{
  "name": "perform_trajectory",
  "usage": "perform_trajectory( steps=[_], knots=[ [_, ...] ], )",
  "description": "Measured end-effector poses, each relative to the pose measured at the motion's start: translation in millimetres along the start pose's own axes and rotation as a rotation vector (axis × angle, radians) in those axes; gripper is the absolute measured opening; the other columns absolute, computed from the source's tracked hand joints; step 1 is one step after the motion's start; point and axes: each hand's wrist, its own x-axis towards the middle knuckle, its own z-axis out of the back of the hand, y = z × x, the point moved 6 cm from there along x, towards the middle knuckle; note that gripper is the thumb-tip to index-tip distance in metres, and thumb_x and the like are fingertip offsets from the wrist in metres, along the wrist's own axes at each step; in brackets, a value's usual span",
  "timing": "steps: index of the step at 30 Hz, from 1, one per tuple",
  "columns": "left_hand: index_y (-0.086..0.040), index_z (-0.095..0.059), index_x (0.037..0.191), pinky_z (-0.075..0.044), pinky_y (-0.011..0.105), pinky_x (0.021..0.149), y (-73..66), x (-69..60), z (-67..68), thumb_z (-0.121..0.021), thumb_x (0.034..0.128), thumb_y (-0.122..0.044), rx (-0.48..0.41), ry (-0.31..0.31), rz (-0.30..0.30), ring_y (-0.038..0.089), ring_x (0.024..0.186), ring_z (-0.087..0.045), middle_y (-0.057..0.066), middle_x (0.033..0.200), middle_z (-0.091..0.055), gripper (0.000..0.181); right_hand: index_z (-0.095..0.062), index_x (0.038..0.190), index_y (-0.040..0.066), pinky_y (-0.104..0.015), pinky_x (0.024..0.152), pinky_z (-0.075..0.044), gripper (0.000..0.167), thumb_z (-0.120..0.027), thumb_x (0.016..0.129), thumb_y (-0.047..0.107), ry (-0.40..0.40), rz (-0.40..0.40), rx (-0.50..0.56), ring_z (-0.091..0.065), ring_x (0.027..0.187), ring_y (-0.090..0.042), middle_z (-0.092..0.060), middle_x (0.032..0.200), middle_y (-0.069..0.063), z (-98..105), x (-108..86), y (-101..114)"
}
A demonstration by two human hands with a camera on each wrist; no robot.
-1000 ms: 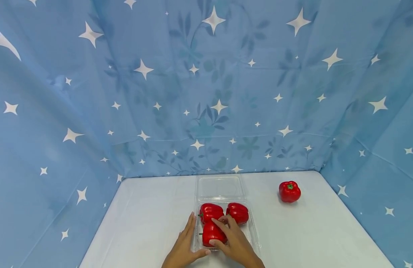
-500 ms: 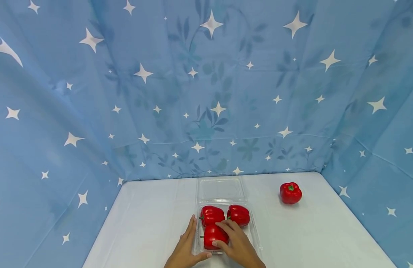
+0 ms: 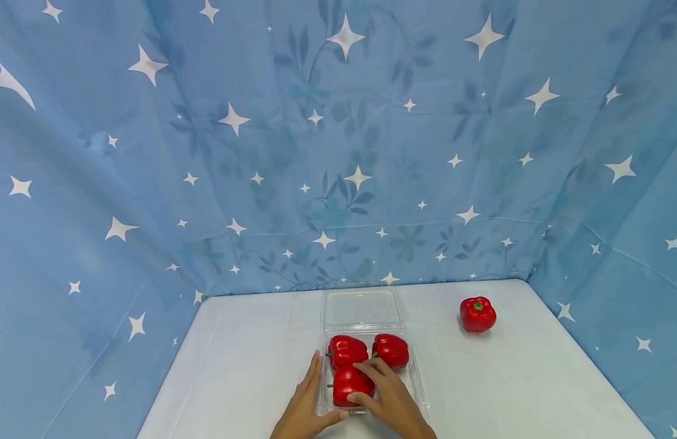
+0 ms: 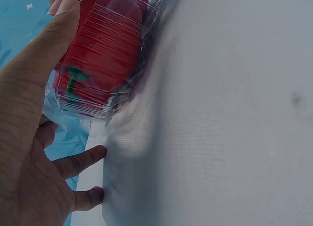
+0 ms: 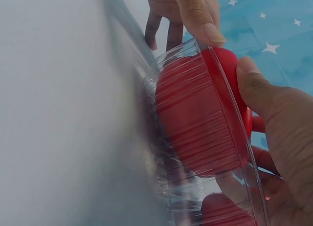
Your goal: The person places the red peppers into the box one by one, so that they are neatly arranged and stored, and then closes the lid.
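A clear plastic box (image 3: 418, 381) lies on the white table with its lid (image 3: 362, 308) folded back. Inside it are three red peppers: one at back left (image 3: 347, 352), one at back right (image 3: 391, 350) and the front one (image 3: 349, 385). My right hand (image 3: 392, 401) grips the front pepper, thumb on its near side, fingers over its right side. My left hand (image 3: 302, 407) is at the box's left front corner, fingers spread along the left side and thumb near the front rim. In the left wrist view a green stem (image 4: 73, 80) shows through the wall.
Another red pepper (image 3: 478, 314) stands at the right back of the white table (image 3: 514, 372), stem up. A blue curtain (image 3: 294, 146) with white stars hangs behind the table and at both sides.
The front pepper has shifted slightly right within the box, and the fingers of my right hand have drawn closer together on it. My left hand stays at the box's left side.
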Motion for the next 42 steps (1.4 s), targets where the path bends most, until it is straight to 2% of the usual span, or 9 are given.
perform_trajectory(
  steps=[9, 19, 23, 27, 32, 37, 42],
  knots=[
    [-0.021, -0.006, 0.159, -0.030, 0.076, 0.100, 1.3, 0.7, -0.6, -0.068, 0.0718, -0.072, -0.007, 0.006, 0.014, 0.043, 0.144, -0.029, 0.006, 0.166, -0.010, 0.119, -0.060, 0.130, 0.017, -0.046, 0.092, -0.055, 0.063, -0.068, 0.083, 0.058, 0.016, -0.004, 0.003, -0.060, 0.107, -0.017, -0.058, 0.117, 0.004, 3, -2.2, -1],
    [-0.022, -0.006, 0.159, -0.029, 0.078, 0.098, 3.2, 1.4, -0.9, -0.068, 0.0717, -0.072, -0.002, -0.008, 0.013, 0.043, 0.144, -0.030, 0.005, 0.166, -0.009, 0.118, -0.063, 0.126, 0.017, -0.040, 0.090, -0.057, 0.058, -0.071, 0.082, 0.054, -0.063, 0.035, -0.056, -0.061, 0.107, -0.014, -0.059, 0.117, 0.006, 21, -4.8, 0],
    [-0.023, -0.006, 0.159, -0.028, 0.078, 0.099, 3.3, 1.7, -1.0, -0.068, 0.0719, -0.072, -0.004, -0.004, 0.023, 0.043, 0.145, -0.029, 0.005, 0.166, -0.009, 0.117, -0.062, 0.127, 0.020, -0.039, 0.088, -0.058, 0.059, -0.074, 0.080, 0.054, -0.091, 0.020, -0.045, -0.062, 0.109, -0.014, -0.060, 0.119, 0.005, 33, -3.5, -4],
    [-0.024, -0.007, 0.159, -0.028, 0.076, 0.101, 1.9, 1.4, -0.4, -0.069, 0.0712, -0.072, -0.002, 0.003, 0.040, 0.042, 0.145, -0.029, 0.005, 0.166, -0.009, 0.117, -0.061, 0.128, 0.022, -0.039, 0.088, -0.058, 0.059, -0.080, 0.077, 0.046, -0.137, -0.022, -0.031, -0.063, 0.112, -0.016, -0.060, 0.120, 0.005, 47, -1.1, -10],
    [-0.025, -0.006, 0.159, -0.027, 0.074, 0.103, 1.3, 1.5, -0.3, -0.069, 0.0700, -0.072, -0.004, 0.016, 0.068, 0.041, 0.146, -0.029, 0.004, 0.166, -0.009, 0.118, -0.059, 0.131, 0.022, -0.041, 0.090, -0.056, 0.064, -0.085, 0.074, 0.036, -0.189, -0.107, -0.025, -0.063, 0.117, -0.020, -0.061, 0.125, 0.001, 67, 2.5, -22],
    [-0.027, -0.005, 0.159, -0.026, 0.074, 0.104, 1.2, 1.6, -0.7, -0.070, 0.0690, -0.072, -0.011, 0.033, 0.094, 0.041, 0.146, -0.027, 0.004, 0.166, -0.008, 0.119, -0.059, 0.132, 0.018, -0.047, 0.089, -0.057, 0.063, -0.083, 0.077, 0.036, -0.256, -0.137, -0.025, -0.062, 0.116, -0.028, -0.061, 0.126, -0.007, 90, 4.6, -43],
    [-0.026, -0.004, 0.159, -0.025, 0.075, 0.103, 0.9, 1.0, -2.5, -0.069, 0.0697, -0.072, -0.020, 0.041, 0.093, 0.042, 0.146, -0.026, 0.005, 0.166, -0.007, 0.120, -0.056, 0.133, 0.011, -0.051, 0.084, -0.058, 0.061, -0.081, 0.080, 0.028, -0.357, -0.166, -0.023, -0.060, 0.114, -0.035, -0.057, 0.129, -0.015, 113, 5.8, -72]
  ],
)
